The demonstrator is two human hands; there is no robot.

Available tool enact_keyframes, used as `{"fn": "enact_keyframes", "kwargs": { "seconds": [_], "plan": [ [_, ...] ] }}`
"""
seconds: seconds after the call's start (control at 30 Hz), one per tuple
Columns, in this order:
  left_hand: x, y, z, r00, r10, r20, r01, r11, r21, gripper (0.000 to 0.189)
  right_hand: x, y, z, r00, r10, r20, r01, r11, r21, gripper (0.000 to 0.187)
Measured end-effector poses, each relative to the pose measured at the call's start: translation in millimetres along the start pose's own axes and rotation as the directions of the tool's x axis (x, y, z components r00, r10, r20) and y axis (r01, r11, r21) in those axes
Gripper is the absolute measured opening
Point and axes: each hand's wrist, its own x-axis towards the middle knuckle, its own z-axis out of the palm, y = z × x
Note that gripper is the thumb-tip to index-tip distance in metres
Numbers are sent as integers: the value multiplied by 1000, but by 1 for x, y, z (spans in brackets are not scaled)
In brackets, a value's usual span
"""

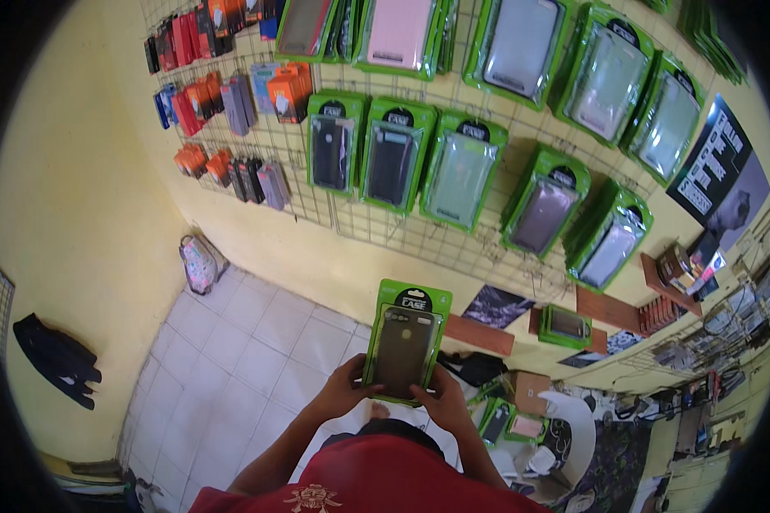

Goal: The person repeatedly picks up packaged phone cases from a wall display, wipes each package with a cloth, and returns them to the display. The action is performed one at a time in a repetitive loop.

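Observation:
A dark translucent phone case in a green blister pack (403, 349) stands nearly upright in front of my body, its hang hole at the top. My left hand (348, 390) grips its lower left edge, thumb across the front. On the lower right edge my right hand (441, 396) has hold the same way. The fingers behind the pack are hidden. Beyond it, a wire grid rack (398, 240) on the yellow wall carries rows of similar packs, among them a dark case pack (391, 157) and a clear case pack (464, 170).
Small orange boxes (290, 93) hang at the rack's left. A patterned backpack (200, 264) rests in the corner of the white tiled floor (250, 359). At right are a wooden shelf (478, 335), a white chair (577, 436) and more packs (526, 426) lying low.

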Motion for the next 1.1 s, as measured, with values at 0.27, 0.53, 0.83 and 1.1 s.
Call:
{"fn": "enact_keyframes", "kwargs": {
  "seconds": [0.27,0.53,0.83,1.1],
  "plan": [
    [87,108,-46,902,431,-9,-431,902,12,63,73,-144,-12,942,-310,-125,291,945,-148,40],
    [122,322,-92,464,885,21,-874,454,174,71,119,-334,0,653,-729,-206,699,685,-207,49],
    [110,472,-121,149,988,29,-967,140,215,49,137,-484,14,289,-929,-233,804,367,-468,61],
    [152,505,-89,93,989,118,-957,56,284,60,116,-494,-13,330,-904,-272,760,426,-491,62]
  ]
}}
